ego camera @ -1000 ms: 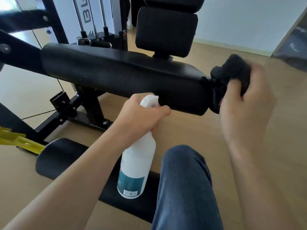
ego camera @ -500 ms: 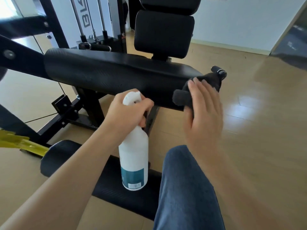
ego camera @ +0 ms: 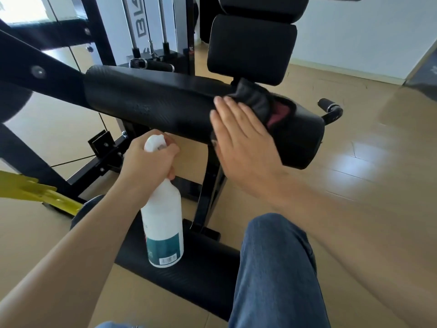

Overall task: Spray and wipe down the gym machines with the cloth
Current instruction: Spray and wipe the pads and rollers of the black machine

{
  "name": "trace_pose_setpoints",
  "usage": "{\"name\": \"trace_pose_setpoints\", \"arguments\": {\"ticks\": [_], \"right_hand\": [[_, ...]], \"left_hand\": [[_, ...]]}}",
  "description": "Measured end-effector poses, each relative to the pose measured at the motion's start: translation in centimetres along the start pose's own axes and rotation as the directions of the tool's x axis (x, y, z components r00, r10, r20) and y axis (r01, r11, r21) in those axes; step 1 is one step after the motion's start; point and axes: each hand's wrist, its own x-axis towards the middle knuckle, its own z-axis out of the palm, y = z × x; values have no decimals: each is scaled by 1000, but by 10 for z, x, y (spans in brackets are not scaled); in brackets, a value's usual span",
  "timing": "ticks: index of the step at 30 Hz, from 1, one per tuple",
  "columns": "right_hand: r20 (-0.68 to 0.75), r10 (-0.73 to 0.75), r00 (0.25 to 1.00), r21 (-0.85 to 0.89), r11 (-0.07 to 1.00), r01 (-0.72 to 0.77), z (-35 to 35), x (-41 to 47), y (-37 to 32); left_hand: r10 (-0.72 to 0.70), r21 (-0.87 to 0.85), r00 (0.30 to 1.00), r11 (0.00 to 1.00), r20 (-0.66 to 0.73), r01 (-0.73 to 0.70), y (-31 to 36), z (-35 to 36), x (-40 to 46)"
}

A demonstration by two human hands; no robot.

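A long black padded roller (ego camera: 151, 107) of the gym machine runs across the middle of the view. My right hand (ego camera: 241, 143) lies flat with straight fingers on a dark cloth (ego camera: 262, 102), pressing it against the roller near its right end; a reddish patch of the cloth shows. My left hand (ego camera: 149, 162) grips the head of a white spray bottle (ego camera: 163, 223) with a teal label, held upright below the roller. Small droplets speckle the roller's front at mid-length.
A square black pad (ego camera: 250, 48) stands behind the roller. A lower black roller (ego camera: 208, 263) lies by my knee in blue jeans (ego camera: 276, 268). Black frame bars (ego camera: 101, 159), a yellow part (ego camera: 35, 192) at left, a weight stack (ego camera: 151, 31) behind, wooden floor (ego camera: 366, 162) at right.
My right hand slid the cloth from the roller's right end leftward onto its surface and flattened over it. The bottle in my left hand shifted slightly left.
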Motion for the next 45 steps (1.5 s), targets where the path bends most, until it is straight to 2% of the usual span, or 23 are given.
{"name": "trace_pose_setpoints", "arguments": {"ticks": [6,11,13,15,19,22,26,29,32,34,37,41,45], "right_hand": [[-35,-142,989,-51,989,140,13,43,-24],[-32,-82,996,17,996,83,-3,3,17],[-70,-67,995,-25,998,65,-11,-31,41],[-51,-65,997,-88,994,61,-20,-60,59],[37,-33,999,-83,996,36,-24,-70,60],[42,-47,998,-135,989,52,-15,-59,45],[-26,-202,979,-230,954,190,2,-30,27],[29,-397,917,-299,872,387,18,7,3],[47,-479,877,-303,829,469,25,38,-25],[60,-450,891,-191,871,453,22,47,-32],[82,-310,947,-8,950,312,9,37,-20],[153,-213,965,-15,976,217,-9,1,11],[173,-229,958,12,973,230,-15,-13,25]], "left_hand": [[-36,9,999,999,-41,37,-10,1,-2],[19,-17,999,1000,-29,-20,3,11,3],[39,-23,999,999,-6,-39,8,19,2],[49,-27,999,998,16,-49,13,26,-1],[9,-56,1000,998,26,-7,9,30,1],[-61,-92,998,994,2,61,-3,22,8],[-68,-47,998,997,-16,67,-18,13,12],[-65,-12,996,998,-67,64,-26,6,12],[-93,-28,989,996,-113,90,-30,-4,10],[-92,-23,989,996,-120,90,-31,-8,7],[-97,-2,988,995,-117,98,-35,-11,5],[-89,8,991,996,-105,90,-39,-10,6],[-83,23,992,996,-98,86,-40,-12,7]]}}
